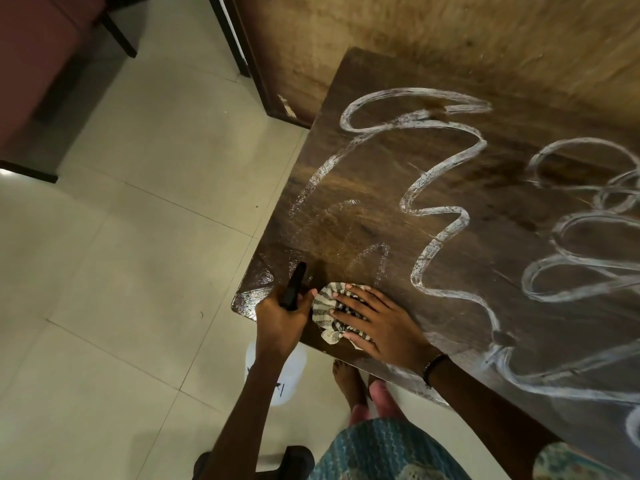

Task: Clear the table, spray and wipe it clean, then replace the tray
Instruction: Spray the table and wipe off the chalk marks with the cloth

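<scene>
Fingers of the right hand (375,322) lie spread and flat on a striped cloth (332,315), pressing it onto the near left corner of the table (467,271). Just beside it, the left hand (282,315) curls round the black head of a spray bottle (293,289), whose pale body (277,374) hangs below the table edge, blurred behind the forearm. A dark band (434,368) circles the right wrist. Around the cloth the dark wood is smeared and glossy, with only faint traces of foam; farther out, thick white foam squiggles (446,209) loop across the middle, and more coils (588,237) cover the right side, unwiped. No tray shows on the tabletop from where I stand. The table's far edge sits against a brown wood-grain wall (450,36). Left of it runs a dark door frame (239,43) with a chipped foot. Pale floor tiles (121,237) spread beneath, and a reddish-brown seat on dark legs (38,64) stands in the far left corner. A bare foot (348,382) shows under the table edge.
</scene>
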`<state>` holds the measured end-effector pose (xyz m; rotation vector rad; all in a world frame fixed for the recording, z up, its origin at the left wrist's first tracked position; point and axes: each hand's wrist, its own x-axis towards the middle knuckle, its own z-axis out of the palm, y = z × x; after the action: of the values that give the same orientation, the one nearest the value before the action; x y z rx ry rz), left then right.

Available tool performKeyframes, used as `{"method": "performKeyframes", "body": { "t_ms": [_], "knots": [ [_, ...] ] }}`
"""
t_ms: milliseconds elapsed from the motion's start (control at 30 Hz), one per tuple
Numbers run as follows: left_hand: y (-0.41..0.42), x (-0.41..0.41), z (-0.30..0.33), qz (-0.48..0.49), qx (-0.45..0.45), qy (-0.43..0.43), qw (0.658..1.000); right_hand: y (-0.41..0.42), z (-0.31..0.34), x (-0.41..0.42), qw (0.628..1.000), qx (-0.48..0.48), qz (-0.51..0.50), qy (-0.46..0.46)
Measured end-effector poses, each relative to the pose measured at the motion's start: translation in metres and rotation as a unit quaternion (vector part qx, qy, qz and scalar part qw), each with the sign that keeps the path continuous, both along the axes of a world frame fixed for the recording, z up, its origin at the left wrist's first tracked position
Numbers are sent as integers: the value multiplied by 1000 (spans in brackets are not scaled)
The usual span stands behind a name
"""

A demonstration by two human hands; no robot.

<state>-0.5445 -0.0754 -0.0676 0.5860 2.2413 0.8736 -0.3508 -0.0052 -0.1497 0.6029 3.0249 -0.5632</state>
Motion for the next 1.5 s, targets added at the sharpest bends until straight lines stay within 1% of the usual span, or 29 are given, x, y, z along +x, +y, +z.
{"method": "performKeyframes", "body": {
  "t_ms": [133, 233, 367, 467, 600, 700, 833, 967, 1067, 1133, 1200, 1267, 1333, 1433, 1500],
  "knots": [
    [1, -8, 4, 41, -5, 2, 999, 0, -1, 0, 1000, -4, 3, 1],
    [2, -12, 4, 46, -9, 9, 999, 1, 1, 0, 1000, 0, 5, 2],
    [6, -19, 5, 53, -16, -6, 998, 5, 0, 4, 1000, 1, 25, -15],
    [7, -23, 4, 69, -12, -18, 997, 21, 0, 15, 1000, 12, 19, -18],
    [9, -27, 11, 58, -1, -35, 998, 51, 3, 13, 999, 24, 22, -27],
    [10, -31, 13, 59, 9, -43, 997, 72, 1, -15, 1000, 24, -4, -6],
    [12, -33, 13, 65, 26, -43, 997, 88, 1, -84, 998, 34, -41, 12],
    [15, -36, 13, 46, 41, -8, 998, 73, 2, -146, 1000, 26, 1, 11],
    [16, -39, 14, 40, 41, -5, 998, 54, 1, -129, 998, 20, 52, 28],
    [17, -41, 16, 41, 40, -15, 998, 49, 1, -91, 995, 16, 93, 25],
    [17, -43, 17, 46, 41, -20, 998, 61, 0, -53, 994, 17, 104, 23],
    [17, -45, 16, 55, 40, -34, 997, 86, -1, -32, 997, 25, 71, 25],
    [17, -46, 14, 60, 39, -42, 997, 111, -3, -35, 999, 37, 21, 23],
    [19, -48, 11, 56, 45, -31, 997, 129, -1, -77, 997, 54, -51, 34],
    [19, -48, 11, 51, 50, -18, 997, 124, 1, -115, 995, 57, -70, 40]
  ]
}}
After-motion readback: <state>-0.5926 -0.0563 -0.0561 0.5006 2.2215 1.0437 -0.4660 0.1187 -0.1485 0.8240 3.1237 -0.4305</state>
